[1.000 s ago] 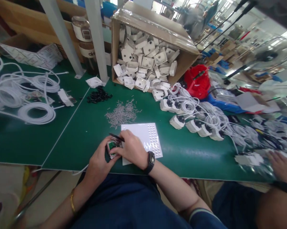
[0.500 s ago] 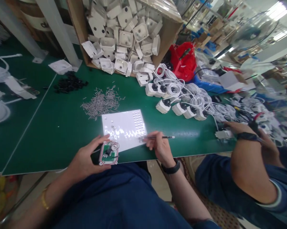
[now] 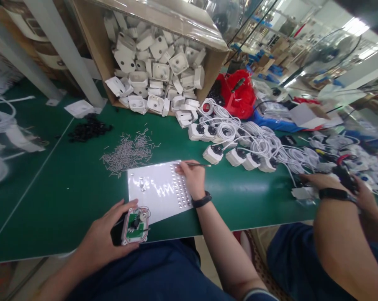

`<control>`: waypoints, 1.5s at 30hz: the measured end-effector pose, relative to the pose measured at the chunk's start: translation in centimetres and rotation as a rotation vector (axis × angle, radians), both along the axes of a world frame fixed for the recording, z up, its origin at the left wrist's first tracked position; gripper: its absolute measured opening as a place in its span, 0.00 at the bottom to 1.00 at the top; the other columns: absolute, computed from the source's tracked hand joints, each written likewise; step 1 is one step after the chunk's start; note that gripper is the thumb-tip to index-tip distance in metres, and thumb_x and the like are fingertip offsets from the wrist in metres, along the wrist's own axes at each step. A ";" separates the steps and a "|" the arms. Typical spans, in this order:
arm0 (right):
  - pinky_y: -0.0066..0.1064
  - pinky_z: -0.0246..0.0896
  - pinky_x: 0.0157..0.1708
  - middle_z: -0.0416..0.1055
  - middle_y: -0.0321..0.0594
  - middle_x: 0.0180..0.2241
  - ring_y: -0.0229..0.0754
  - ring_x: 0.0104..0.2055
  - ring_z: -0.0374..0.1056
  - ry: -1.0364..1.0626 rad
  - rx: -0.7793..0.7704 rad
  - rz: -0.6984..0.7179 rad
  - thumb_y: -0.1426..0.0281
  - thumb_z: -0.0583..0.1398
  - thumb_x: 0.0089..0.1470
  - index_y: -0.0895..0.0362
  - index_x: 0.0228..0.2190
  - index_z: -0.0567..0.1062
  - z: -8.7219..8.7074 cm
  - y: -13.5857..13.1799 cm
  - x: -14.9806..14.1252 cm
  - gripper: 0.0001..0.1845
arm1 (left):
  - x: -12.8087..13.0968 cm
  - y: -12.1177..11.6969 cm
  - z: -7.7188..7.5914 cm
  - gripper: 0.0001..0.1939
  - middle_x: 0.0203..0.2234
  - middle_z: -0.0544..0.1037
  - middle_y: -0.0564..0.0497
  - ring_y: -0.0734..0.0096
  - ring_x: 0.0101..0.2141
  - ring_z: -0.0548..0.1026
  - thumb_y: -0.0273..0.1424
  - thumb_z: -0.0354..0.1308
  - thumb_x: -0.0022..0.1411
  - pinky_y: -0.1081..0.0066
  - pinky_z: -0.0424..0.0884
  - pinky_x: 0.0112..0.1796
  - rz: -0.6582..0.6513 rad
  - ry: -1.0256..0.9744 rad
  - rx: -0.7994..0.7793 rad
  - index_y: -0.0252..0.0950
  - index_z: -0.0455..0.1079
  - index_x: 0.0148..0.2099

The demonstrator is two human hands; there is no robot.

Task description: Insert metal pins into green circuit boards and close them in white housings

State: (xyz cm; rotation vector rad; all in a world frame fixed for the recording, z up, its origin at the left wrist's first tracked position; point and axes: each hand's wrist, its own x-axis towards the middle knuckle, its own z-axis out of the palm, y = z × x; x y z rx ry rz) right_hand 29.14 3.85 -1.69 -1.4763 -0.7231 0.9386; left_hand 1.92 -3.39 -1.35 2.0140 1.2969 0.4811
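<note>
My left hand is closed round a small white housing with a green circuit board, held at the near edge of the green table. My right hand pinches thin tweezers and rests on a white sheet that carries rows of tiny parts. The tweezers' tip sits near the top of those rows. A black watch is on my right wrist.
A tipped cardboard box spills white plastic housings at the back. A scatter of small metal pins and a heap of black bits lie left of the sheet. Corded white units lie to the right. A co-worker's hands work at the right.
My right hand left the housing and moved out over the white sheet, then further up it. My left hand drew the housing back toward the table edge.
</note>
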 end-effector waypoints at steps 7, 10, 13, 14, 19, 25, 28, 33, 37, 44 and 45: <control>0.28 0.69 0.24 0.75 0.39 0.21 0.40 0.23 0.72 -0.026 -0.026 0.020 0.62 0.64 0.46 0.59 0.25 0.72 0.0 -0.2 0.1 0.13 | -0.2 0.1 -0.2 0.37 0.53 0.72 0.51 0.47 0.57 0.63 0.40 0.65 0.45 0.52 0.64 0.55 -0.007 -0.021 -0.029 0.47 0.61 0.58; 0.28 0.69 0.24 0.75 0.39 0.21 0.39 0.23 0.72 0.017 -0.030 0.056 0.61 0.66 0.44 0.59 0.25 0.72 -0.2 -0.1 0.4 0.14 | -0.5 0.2 -0.6 0.38 0.53 0.71 0.50 0.47 0.57 0.63 0.40 0.65 0.45 0.52 0.65 0.54 -0.027 -0.013 -0.027 0.46 0.60 0.59; 0.27 0.68 0.24 0.75 0.39 0.20 0.39 0.22 0.72 0.073 -0.024 0.085 0.61 0.67 0.43 0.59 0.24 0.71 -0.4 -0.1 0.7 0.15 | -0.8 0.3 -1.1 0.38 0.53 0.72 0.51 0.47 0.57 0.63 0.40 0.65 0.45 0.52 0.66 0.53 -0.049 -0.006 -0.018 0.48 0.59 0.59; 0.26 0.68 0.24 0.75 0.39 0.21 0.38 0.23 0.72 0.085 -0.023 0.096 0.61 0.67 0.43 0.59 0.24 0.71 -0.4 -0.1 0.7 0.15 | -0.8 0.3 -1.2 0.38 0.53 0.72 0.51 0.47 0.57 0.63 0.41 0.66 0.45 0.52 0.67 0.53 -0.054 -0.006 -0.017 0.48 0.59 0.59; 0.27 0.69 0.25 0.76 0.39 0.22 0.38 0.24 0.73 0.071 -0.026 0.146 0.62 0.66 0.46 0.59 0.25 0.71 -0.3 -0.3 0.9 0.13 | -0.6 0.1 -1.0 0.39 0.53 0.72 0.52 0.47 0.57 0.63 0.39 0.67 0.43 0.51 0.65 0.53 -0.011 -0.026 -0.043 0.49 0.60 0.59; 0.27 0.69 0.28 0.76 0.39 0.24 0.38 0.26 0.74 0.011 0.002 0.146 0.62 0.64 0.48 0.58 0.27 0.71 -0.1 -0.6 0.7 0.12 | 0.0 0.1 0.0 0.36 0.52 0.72 0.51 0.46 0.57 0.63 0.38 0.69 0.41 0.48 0.60 0.56 0.052 -0.138 -0.124 0.47 0.65 0.55; 0.27 0.69 0.27 0.76 0.37 0.23 0.39 0.26 0.74 0.032 0.007 0.115 0.63 0.65 0.46 0.56 0.29 0.69 -0.1 -0.7 0.4 0.12 | 0.0 0.3 0.8 0.35 0.51 0.73 0.46 0.47 0.52 0.69 0.37 0.69 0.42 0.49 0.64 0.54 0.136 -0.311 -0.289 0.43 0.64 0.54; 0.28 0.70 0.28 0.76 0.38 0.23 0.40 0.26 0.75 0.067 0.043 0.091 0.65 0.67 0.44 0.57 0.28 0.68 -0.1 -0.9 0.5 0.14 | -0.1 0.9 1.3 0.36 0.56 0.66 0.41 0.54 0.55 0.66 0.33 0.69 0.46 0.55 0.66 0.54 0.370 -0.608 -0.292 0.39 0.57 0.56; 0.29 0.72 0.30 0.78 0.42 0.27 0.43 0.30 0.76 0.282 0.078 0.036 0.64 0.70 0.40 0.58 0.29 0.71 1.0 -1.8 -0.3 0.17 | 0.0 0.8 0.7 0.36 0.59 0.61 0.39 0.55 0.59 0.61 0.29 0.68 0.48 0.53 0.60 0.58 0.383 -0.758 -0.229 0.38 0.55 0.56; 0.35 0.71 0.39 0.79 0.40 0.29 0.43 0.35 0.76 0.650 -0.072 0.316 0.63 0.68 0.44 0.55 0.27 0.70 4.9 -6.6 -8.3 0.14 | 0.3 0.2 -0.9 0.38 0.58 0.62 0.39 0.54 0.58 0.62 0.26 0.70 0.46 0.53 0.61 0.57 0.380 -0.892 -0.136 0.38 0.55 0.56; 0.35 0.71 0.40 0.79 0.40 0.29 0.43 0.35 0.75 0.659 -0.071 0.325 0.63 0.68 0.44 0.55 0.26 0.70 5.1 -7.1 -9.4 0.13 | 0.3 0.1 -0.9 0.38 0.58 0.62 0.39 0.54 0.58 0.62 0.26 0.70 0.46 0.53 0.61 0.57 0.377 -0.901 -0.127 0.39 0.55 0.56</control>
